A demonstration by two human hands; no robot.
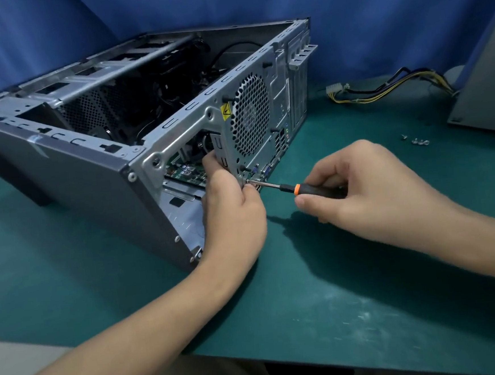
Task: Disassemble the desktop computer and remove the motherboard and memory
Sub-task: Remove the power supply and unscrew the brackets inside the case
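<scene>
The case [76, 171] lies on its side at 10 o'clock on the table [338, 298], with the cover off. Loose screws [420, 142] and cables [380, 88] lie at 2 o'clock, so I judge some parts are already out. The motherboard [184, 171] is still inside, and the memory I cannot see. The left hand [233, 212] grips the rear wall of the case. The right hand [368, 189] is clamped on the screwdriver [287, 187], with its tip at a rear screw [247, 181].
</scene>
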